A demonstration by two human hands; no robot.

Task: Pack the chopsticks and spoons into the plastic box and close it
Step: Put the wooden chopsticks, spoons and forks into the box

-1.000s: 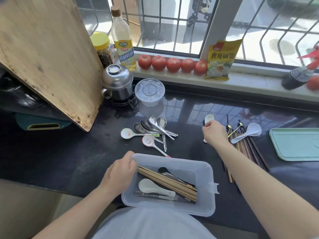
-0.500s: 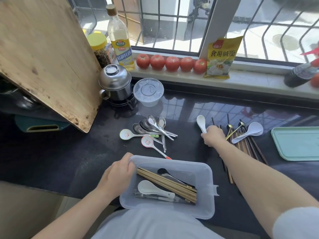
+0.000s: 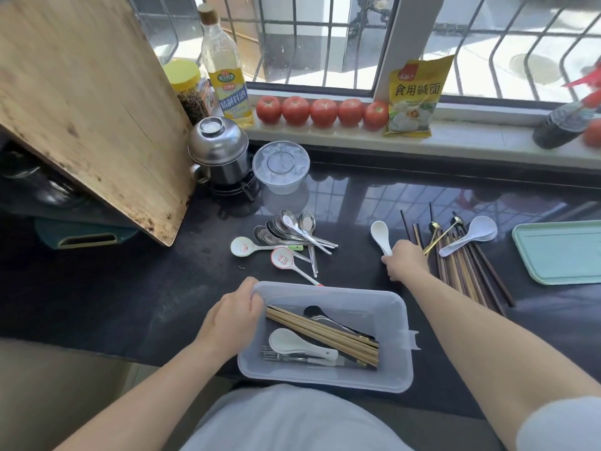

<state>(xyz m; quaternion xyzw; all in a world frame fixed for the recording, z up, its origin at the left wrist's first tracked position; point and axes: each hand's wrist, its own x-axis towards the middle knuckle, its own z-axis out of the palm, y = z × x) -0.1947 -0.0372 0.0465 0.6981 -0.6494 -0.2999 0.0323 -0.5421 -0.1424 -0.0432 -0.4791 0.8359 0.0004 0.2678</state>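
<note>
1. Black countertop (image 3: 113, 288) runs under a barred window, a wooden cutting board (image 3: 81, 102) leaning at the far left.
2. Plastic box (image 3: 328, 336) sits open at the near edge, with chopsticks and a white spoon inside.
3. Loose chopsticks (image 3: 468, 271) lie right of it, metal spoons (image 3: 292, 229) beyond it.
4. Left hand (image 3: 232, 317) grips the box's left rim.
5. Right hand (image 3: 406, 263) is curled round a white ceramic spoon (image 3: 380, 232).

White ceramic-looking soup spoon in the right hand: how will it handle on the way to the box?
The glossy white soup spoon, gripped by its handle in the right hand, looks rigid, probably slick and bowl-heavy. It may chip if dropped onto the dark stone counter. Lower it gently into the clear plastic box.
</note>
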